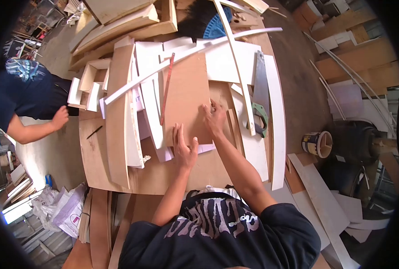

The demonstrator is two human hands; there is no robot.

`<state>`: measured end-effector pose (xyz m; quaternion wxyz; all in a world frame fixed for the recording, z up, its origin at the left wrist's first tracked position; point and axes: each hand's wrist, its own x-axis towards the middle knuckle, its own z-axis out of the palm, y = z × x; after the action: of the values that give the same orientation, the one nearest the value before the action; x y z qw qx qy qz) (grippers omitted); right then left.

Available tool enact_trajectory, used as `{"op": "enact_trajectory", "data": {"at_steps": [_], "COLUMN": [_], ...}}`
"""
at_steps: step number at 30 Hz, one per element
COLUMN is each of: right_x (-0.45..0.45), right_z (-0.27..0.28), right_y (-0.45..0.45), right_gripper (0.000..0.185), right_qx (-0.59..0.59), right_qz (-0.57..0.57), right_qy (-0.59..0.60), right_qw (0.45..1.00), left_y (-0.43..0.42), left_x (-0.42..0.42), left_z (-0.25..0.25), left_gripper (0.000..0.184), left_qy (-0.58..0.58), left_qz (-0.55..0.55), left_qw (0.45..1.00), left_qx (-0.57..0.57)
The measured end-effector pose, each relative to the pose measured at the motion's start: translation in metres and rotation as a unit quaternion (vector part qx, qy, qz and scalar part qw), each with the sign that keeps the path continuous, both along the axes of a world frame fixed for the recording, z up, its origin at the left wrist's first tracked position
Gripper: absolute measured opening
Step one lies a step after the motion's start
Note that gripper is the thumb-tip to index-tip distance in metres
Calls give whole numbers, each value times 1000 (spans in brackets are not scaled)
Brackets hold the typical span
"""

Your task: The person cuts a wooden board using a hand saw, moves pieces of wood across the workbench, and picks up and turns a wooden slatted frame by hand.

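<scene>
Brown board (pixel 186 96), long axis directed away, is touched near its closer end by open left grip (pixel 184 150); right grip (pixel 215 119) noted at right edge, clamping indeterminable.

I'm seeing a white strip (pixel 141 80) hiding the brown board's (pixel 186 98) far end, but missing the head of the co-worker (pixel 33 96)

Wooden desk (pixel 152 179), pale brown top, heavily loaded. Black pen (pixel 94 132) lies at the left side, beside a long tan board (pixel 118 116). White panels (pixel 228 62) spread across the middle. Long white strip (pixel 278 125) runs down the right side (its near end sticks out past the front edge).
</scene>
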<state>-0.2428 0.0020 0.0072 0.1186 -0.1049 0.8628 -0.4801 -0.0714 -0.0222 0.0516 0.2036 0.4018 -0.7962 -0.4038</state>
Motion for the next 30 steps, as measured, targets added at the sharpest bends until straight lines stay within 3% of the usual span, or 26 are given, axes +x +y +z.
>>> {"op": "enact_trajectory", "data": {"at_steps": [3, 9, 11, 14, 18, 20, 21, 24, 30], "right_x": [-5, -1, 4, 30, 37, 40, 37, 37, 28], "right_z": [-3, 10, 38, 45, 38, 16, 15, 14, 11], "right_y": [-8, 17, 73, 171, 264, 295, 299, 304, 298], "right_gripper": [46, 46, 46, 45, 76, 87, 98, 110, 117], "right_qx": [-8, -41, -57, -27, 146, 194, 232, 309, 309], "right_qz": [7, 42, 43, 0, -37, -20, -1, 68, 83], "right_qy": [4, 93, 99, 107, 131, 133, 141, 139, 106], "right_qw": [1000, 994, 993, 994, 980, 972, 962, 939, 942], "left_y": [21, 49, 56, 95, 139, 165, 172, 201, 209], "left_x": [5, 1, -13, 1, -10, -18, -23, -35, -35], "left_z": [2, 2, -2, -8, -36, -50, -53, -62, -74], "left_gripper": [70, 62, 59, 50, 44, 45, 45, 44, 47], "left_qy": [-14, 69, 110, 83, 71, 33, 1, -34, -15], "left_qz": [-67, -68, -72, -95, -112, -94, -97, -96, -58], "left_qw": [997, 995, 991, 992, 984, 949, 942, 950, 959], "left_qx": [-20, -26, -28, 19, 116, 299, 320, 295, 277]}}
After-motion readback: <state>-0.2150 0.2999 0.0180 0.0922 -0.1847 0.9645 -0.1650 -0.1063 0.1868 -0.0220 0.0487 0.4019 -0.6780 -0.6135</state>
